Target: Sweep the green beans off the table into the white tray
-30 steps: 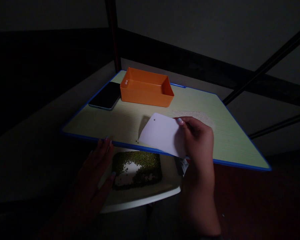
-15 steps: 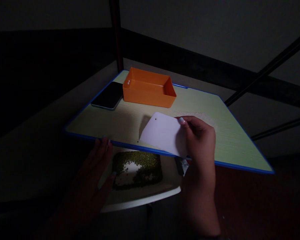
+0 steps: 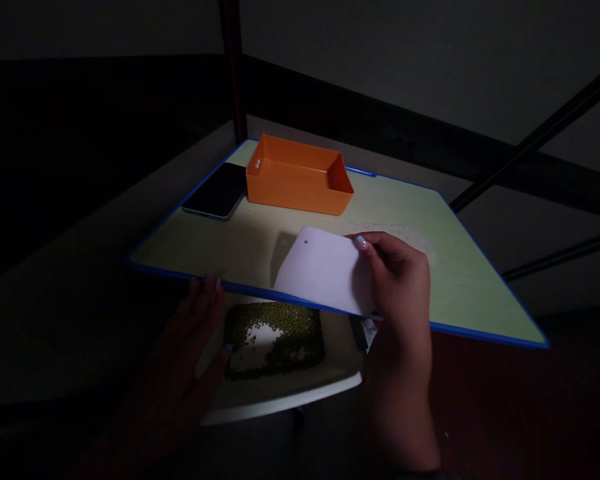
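A white plastic scraper [image 3: 325,270] with a small hole near one corner is pinched in my right hand [image 3: 397,277]. It leans at the front edge of the pale table [image 3: 480,293], which has a blue rim. My left hand [image 3: 195,347] lies in shadow with its fingers stretched out, close to the table's front edge at the left. Below that edge, a white surface [image 3: 340,383] holds a rectangular spread of small green beans [image 3: 290,340], with a bare patch in its middle.
An open orange box [image 3: 295,193] stands toward the back of the table. Left of it lies a dark flat device like a tablet [image 3: 217,191]. A whitish scatter of grains [image 3: 415,237] shows on the table behind my right hand. Walls rise behind the table.
The scraper has shifted slightly left and its lower edge now sits along the table's front rim. A dark speck at its lower left corner is gone. My left hand stays where it was.
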Available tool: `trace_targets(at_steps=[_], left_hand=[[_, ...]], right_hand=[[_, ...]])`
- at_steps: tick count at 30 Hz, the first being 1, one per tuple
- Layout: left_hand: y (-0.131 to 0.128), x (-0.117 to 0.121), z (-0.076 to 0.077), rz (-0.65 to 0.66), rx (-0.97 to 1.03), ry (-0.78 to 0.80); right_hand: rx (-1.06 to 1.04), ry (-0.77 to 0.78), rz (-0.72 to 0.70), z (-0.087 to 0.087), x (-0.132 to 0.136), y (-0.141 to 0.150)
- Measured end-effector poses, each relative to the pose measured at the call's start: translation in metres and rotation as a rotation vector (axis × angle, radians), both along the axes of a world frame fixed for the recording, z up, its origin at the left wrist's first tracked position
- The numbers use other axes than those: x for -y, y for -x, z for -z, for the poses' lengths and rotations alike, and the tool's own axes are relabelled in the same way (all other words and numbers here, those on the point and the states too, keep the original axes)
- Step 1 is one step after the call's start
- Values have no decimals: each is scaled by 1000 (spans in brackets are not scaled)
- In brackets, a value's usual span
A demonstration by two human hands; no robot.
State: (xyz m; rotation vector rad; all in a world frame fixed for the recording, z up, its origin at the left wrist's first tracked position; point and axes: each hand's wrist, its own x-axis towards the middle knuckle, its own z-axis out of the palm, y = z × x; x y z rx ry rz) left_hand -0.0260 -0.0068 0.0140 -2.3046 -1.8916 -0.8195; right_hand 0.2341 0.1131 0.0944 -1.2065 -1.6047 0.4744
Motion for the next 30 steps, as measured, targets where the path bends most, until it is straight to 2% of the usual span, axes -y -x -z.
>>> trace_targets(at_steps=[6,14,22,30], left_hand=[[7,-2,6,11,8,7],[7,-2,4,10,18,-3],[10,-2,6,14,36,-1],[9,-1,7,4,53,54]], right_hand=[[66,-10,199,-5,6,-10],[113,42,160,-4,10,-14],[177,32,249,1,4,-18],[168,59,303,-2,3,-20]])
